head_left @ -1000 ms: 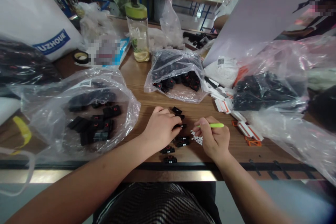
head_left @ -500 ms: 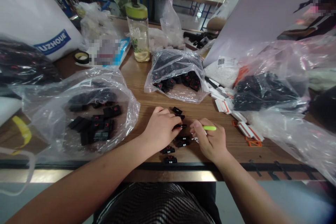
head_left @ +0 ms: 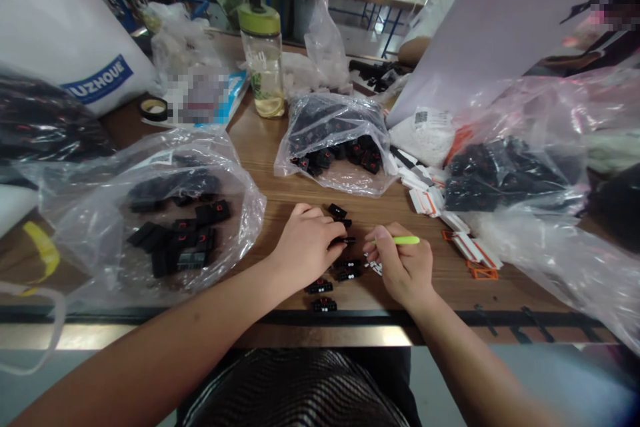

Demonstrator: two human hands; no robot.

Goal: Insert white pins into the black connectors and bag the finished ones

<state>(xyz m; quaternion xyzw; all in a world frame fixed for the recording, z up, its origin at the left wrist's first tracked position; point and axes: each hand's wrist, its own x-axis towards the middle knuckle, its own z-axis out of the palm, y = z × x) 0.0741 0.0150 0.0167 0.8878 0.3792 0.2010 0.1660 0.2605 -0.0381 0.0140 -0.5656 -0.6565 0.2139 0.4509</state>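
My left hand (head_left: 307, 243) is closed on a small black plastic connector (head_left: 345, 240), pinned near the tabletop; most of it is hidden by my fingers. My right hand (head_left: 403, 263), just to the right, grips a slim yellow-green tool (head_left: 406, 240) that lies nearly level; its working tip is not clear. Small white pieces (head_left: 374, 267) are scattered under the right fingers. Below my left fingers, several black connectors with white dots (head_left: 349, 275) sit on the wood, one of them (head_left: 325, 305) close to the front edge. Two more black connectors (head_left: 337, 210) lie just beyond my left fingertips.
Clear bags of black parts stand at left (head_left: 257, 213), centre (head_left: 335, 117) and right (head_left: 515, 173). White and orange pieces (head_left: 467, 247) lie right of my hand. Behind stand a green-lidded bottle (head_left: 263, 60) and a black tape roll (head_left: 153, 109). A person's arm (head_left: 570, 61) shows far right.
My right hand has shifted slightly right with the yellow-green tool, more of which now shows. More white pieces are visible beneath it. My left hand stays put.
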